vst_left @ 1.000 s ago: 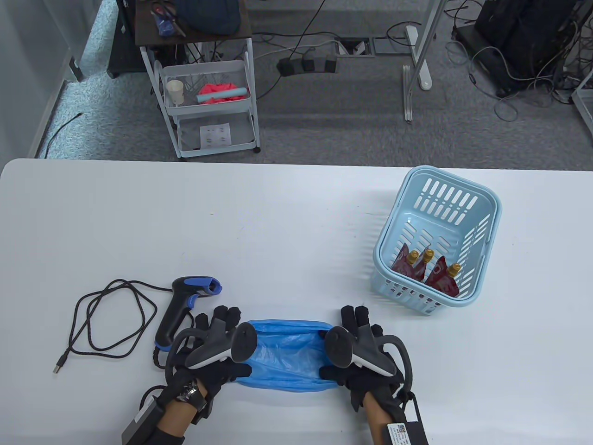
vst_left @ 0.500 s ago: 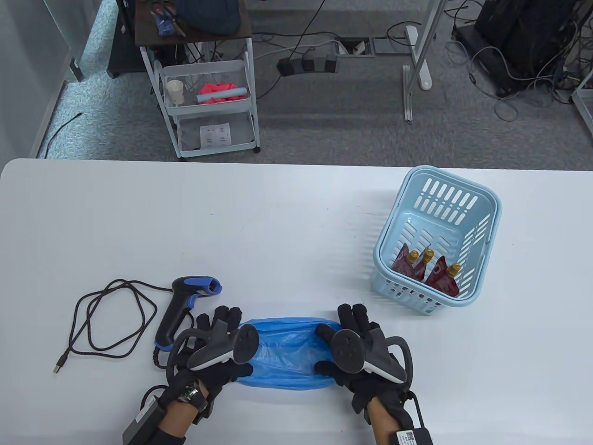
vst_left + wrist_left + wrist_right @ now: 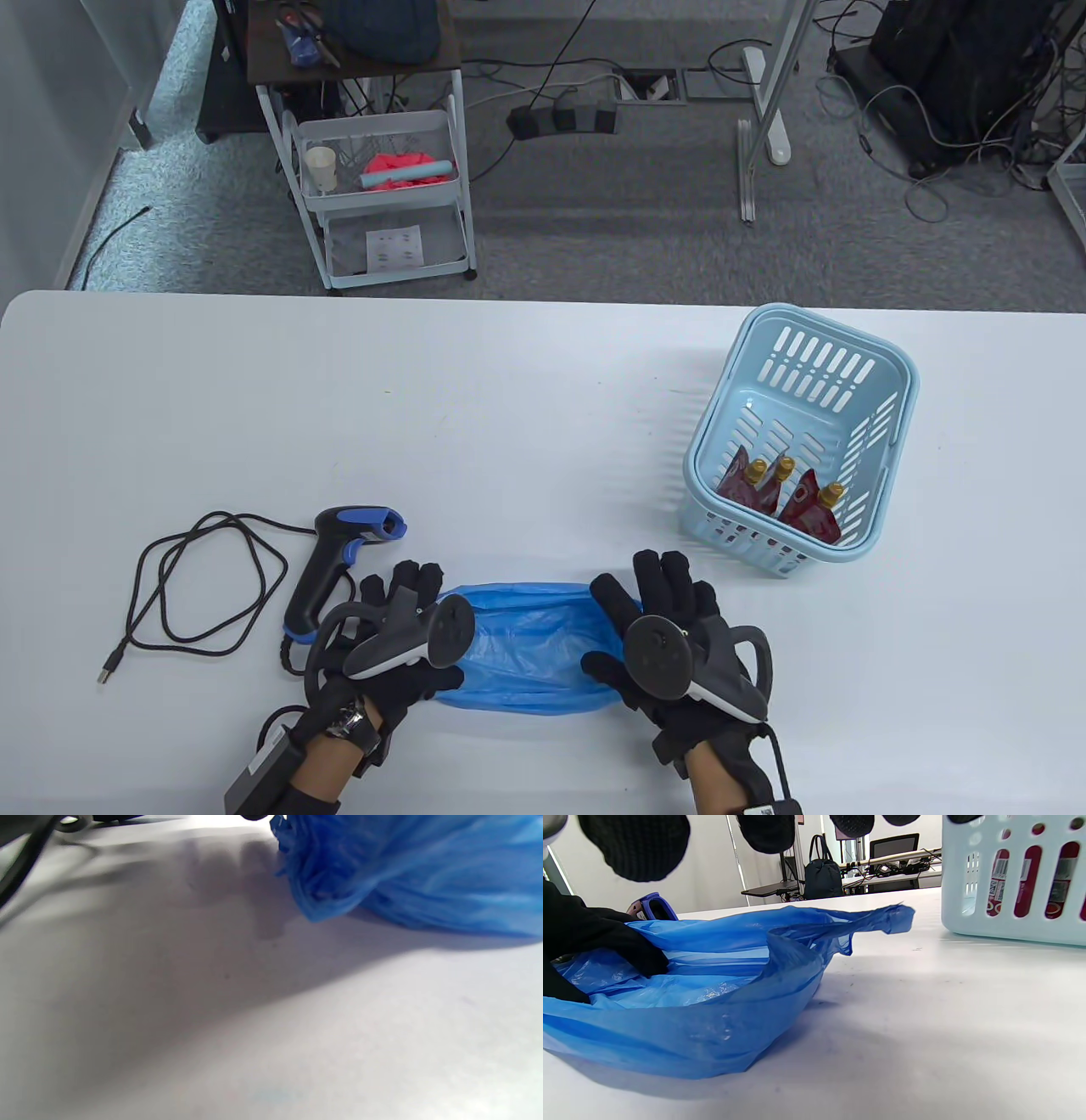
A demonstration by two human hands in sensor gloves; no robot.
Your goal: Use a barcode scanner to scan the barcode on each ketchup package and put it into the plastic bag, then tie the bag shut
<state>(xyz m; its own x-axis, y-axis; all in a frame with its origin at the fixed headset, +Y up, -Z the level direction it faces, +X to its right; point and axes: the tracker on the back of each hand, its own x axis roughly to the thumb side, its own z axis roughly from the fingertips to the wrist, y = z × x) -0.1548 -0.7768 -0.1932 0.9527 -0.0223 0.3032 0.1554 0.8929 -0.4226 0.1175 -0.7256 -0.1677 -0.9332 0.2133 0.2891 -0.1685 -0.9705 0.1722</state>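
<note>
The blue plastic bag (image 3: 526,649) lay flat on the white table (image 3: 509,407) near the front edge, with a hand at each end. The left hand (image 3: 399,632) was on the bag's left end; in the right wrist view its black fingers were dug into the plastic folds, so it looked like it gripped the bag, though the tracker hid most of that from above. The right hand (image 3: 670,645) was at the bag's right end with its fingers spread apart and fairly straight, thumb and forefinger over the bag's edge. From the right wrist view its fingertips (image 3: 634,846) hung above the plastic without touching, and the bag's handle (image 3: 888,918) stuck out loose toward the basket.

The barcode scanner (image 3: 339,560) lay on its side just left of the left hand, pretty much touching the glove, with its black cable (image 3: 199,586) looped out further left. That's the tight spot, scanner and cable both crowded the left hand.

The ketchup packages (image 3: 785,497) sat in the near end of the light blue basket (image 3: 899,373), off to the right and a bit behind the right hand, apart from the bag. Looked like three gold caps.

Beyond the table there was a white cart (image 3: 382,187) with a paper cup and some pink stuff, plus cords on the carpet.
</note>
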